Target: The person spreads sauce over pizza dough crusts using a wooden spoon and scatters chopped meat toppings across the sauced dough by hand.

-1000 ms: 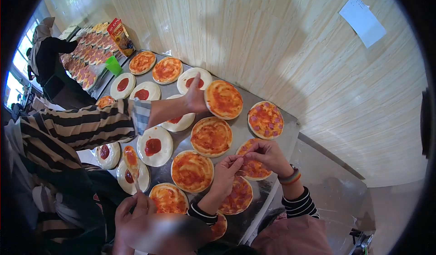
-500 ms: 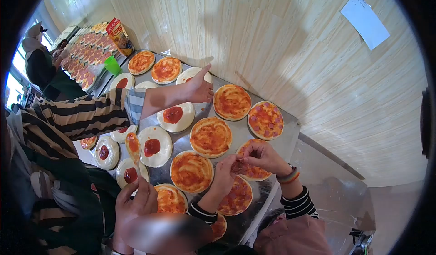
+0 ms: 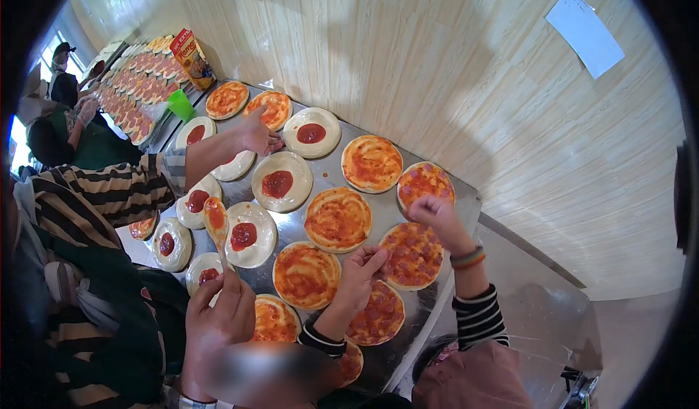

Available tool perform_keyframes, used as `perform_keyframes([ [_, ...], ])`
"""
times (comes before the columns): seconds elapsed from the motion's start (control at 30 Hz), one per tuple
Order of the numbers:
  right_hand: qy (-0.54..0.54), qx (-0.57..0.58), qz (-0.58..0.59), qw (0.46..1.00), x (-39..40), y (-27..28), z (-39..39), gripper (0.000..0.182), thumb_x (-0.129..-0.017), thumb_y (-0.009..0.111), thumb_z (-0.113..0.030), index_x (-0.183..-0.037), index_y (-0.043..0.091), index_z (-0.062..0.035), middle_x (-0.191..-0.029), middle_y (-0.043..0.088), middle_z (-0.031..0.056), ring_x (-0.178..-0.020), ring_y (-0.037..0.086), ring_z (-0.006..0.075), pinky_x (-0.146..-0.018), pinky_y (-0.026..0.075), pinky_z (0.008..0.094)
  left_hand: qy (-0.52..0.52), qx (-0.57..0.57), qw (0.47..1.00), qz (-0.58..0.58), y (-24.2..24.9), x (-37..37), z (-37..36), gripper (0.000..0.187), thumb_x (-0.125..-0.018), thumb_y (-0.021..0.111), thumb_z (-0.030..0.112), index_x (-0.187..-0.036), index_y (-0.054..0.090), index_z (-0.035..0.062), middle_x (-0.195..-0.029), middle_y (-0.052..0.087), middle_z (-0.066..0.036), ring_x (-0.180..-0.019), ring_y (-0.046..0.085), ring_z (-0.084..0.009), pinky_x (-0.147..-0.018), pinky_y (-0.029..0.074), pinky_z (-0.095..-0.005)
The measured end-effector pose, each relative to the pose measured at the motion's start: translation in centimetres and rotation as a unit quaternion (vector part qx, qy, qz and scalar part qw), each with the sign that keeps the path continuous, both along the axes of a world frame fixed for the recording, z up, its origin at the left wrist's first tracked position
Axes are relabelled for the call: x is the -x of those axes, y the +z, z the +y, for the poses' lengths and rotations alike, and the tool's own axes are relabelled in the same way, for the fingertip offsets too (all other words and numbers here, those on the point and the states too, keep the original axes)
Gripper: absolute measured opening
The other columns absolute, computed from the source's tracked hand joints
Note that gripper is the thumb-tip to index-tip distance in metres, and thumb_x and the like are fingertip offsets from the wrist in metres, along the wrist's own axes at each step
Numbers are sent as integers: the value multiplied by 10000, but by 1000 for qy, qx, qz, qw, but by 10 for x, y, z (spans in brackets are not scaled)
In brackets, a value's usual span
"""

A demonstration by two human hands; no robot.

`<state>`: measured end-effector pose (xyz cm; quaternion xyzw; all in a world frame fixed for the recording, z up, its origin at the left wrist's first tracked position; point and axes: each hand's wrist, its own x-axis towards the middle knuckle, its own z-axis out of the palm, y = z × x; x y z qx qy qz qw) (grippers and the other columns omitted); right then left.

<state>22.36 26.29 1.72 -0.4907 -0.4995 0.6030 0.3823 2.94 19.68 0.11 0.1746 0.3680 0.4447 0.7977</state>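
Note:
My left hand (image 3: 358,282) is curled, thumb and fingers together, above the bases; whatever it holds is hidden. Farther right, my right hand (image 3: 437,218), with a bracelet at the wrist, is pinched over the lower edge of a topped pizza (image 3: 426,182); its contents are too small to name. Under and between my hands lie a second topped pizza (image 3: 413,257) and a third (image 3: 380,317), both with pinkish pieces. A sauce-spread base (image 3: 306,276) is left of my left hand, with another (image 3: 338,220) above it.
At left, a co-worker's hand (image 3: 222,311) holds a saucy spoon (image 3: 215,220); their other hand (image 3: 256,134) reaches over the metal table (image 3: 466,216). Bases with sauce dollops (image 3: 251,252), a green cup (image 3: 180,105) and a box (image 3: 192,60) stand beyond. More people are at the back left.
My right hand has moved up and right, away from my left hand, to the far-right pizza. The co-worker's outstretched hand has shifted left, uncovering a base. Another person shows at the back left.

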Motion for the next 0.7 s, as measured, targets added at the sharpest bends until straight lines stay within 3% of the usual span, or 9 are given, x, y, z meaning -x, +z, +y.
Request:
perform_keyframes([
  [0.1,-167,-88,-211,959,-29,-44,38,81,-732,611,-74,-749,583,0,-692,596,24,-628,535,71,-592,437,211,0,6,1000,-1,3,1,-3,104,-816,572,120,-883,536,49,-771,564,4,-626,505,-54,-554,428,-189],
  [0.13,-167,-88,-209,959,-29,-46,43,81,-732,611,-74,-749,583,0,-692,596,24,-628,535,71,-592,437,211,-5,7,1000,0,6,2,-3,103,-816,572,121,-879,537,48,-770,565,6,-624,505,-51,-554,431,-188],
  [0.2,-156,-120,-381,904,-31,-52,52,81,-676,635,-74,-701,599,-7,-650,605,67,-588,561,134,-584,447,254,-5,9,1000,6,6,2,-3,106,-816,573,125,-880,540,47,-772,566,5,-625,505,-50,-553,433,-187],
  [0.43,-106,-149,-484,856,-27,-59,60,73,-633,595,-75,-686,606,-27,-700,609,128,-624,583,247,-611,458,336,8,29,999,18,8,1,1,119,-818,569,124,-900,540,44,-765,564,8,-617,506,-52,-549,441,-187],
  [0.5,-141,-275,-547,778,-25,-58,56,98,-654,611,-88,-712,597,-10,-731,605,141,-621,576,242,-599,455,324,8,26,999,18,6,0,3,122,-820,564,120,-909,538,41,-771,561,7,-625,503,-55,-558,437,-186],
  [0.53,-141,-275,-547,778,-18,-44,50,98,-654,611,-88,-712,597,-10,-731,605,141,-621,576,242,-599,455,324,5,22,1000,18,4,0,5,125,-822,559,115,-919,537,39,-777,557,5,-633,501,-59,-567,433,-185],
  [0.6,-149,-237,-369,886,-3,-11,36,125,-691,621,-95,-750,591,11,-740,606,121,-627,576,187,-594,455,281,12,11,1000,22,4,-3,9,127,-825,554,111,-926,535,37,-787,559,3,-638,504,-60,-569,435,-189],
  [0.63,-149,-236,-369,887,4,0,27,125,-691,621,-95,-750,591,11,-740,606,121,-627,576,187,-594,455,281,18,1,999,27,4,-5,11,129,-827,549,107,-933,533,35,-798,561,1,-642,506,-62,-571,437,-193],
  [0.7,53,-97,-182,977,13,16,7,110,-721,631,-70,-797,595,1,-760,597,51,-679,556,98,-611,447,221,33,1,999,36,3,-10,15,136,-825,555,116,-930,532,32,-773,555,-2,-619,503,-62,-557,438,-190],
])
